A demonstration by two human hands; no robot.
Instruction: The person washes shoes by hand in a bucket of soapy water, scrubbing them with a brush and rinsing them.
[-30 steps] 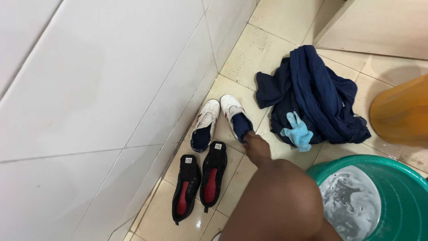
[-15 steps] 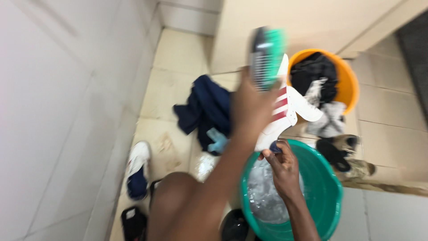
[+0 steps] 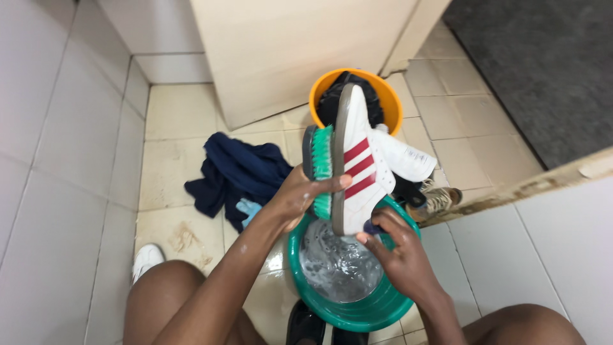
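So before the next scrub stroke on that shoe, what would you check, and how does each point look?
1. Brush held in left hand: ok.
2. Bristles against the sole edge of the white shoe: ok.
3. Right hand holds the shoe's heel end firmly: cannot tell, though the fingers wrap it.
4. Shoe above the green basin, so drips land inside: ok.
5. Soapy water in the basin: ok.
6. Dry floor underfoot: not ok, wet patches show.

left hand [image 3: 299, 195] presses green brush [image 3: 321, 169] against white shoe [image 3: 359, 163], right hand [image 3: 399, 252] gripping its heel.
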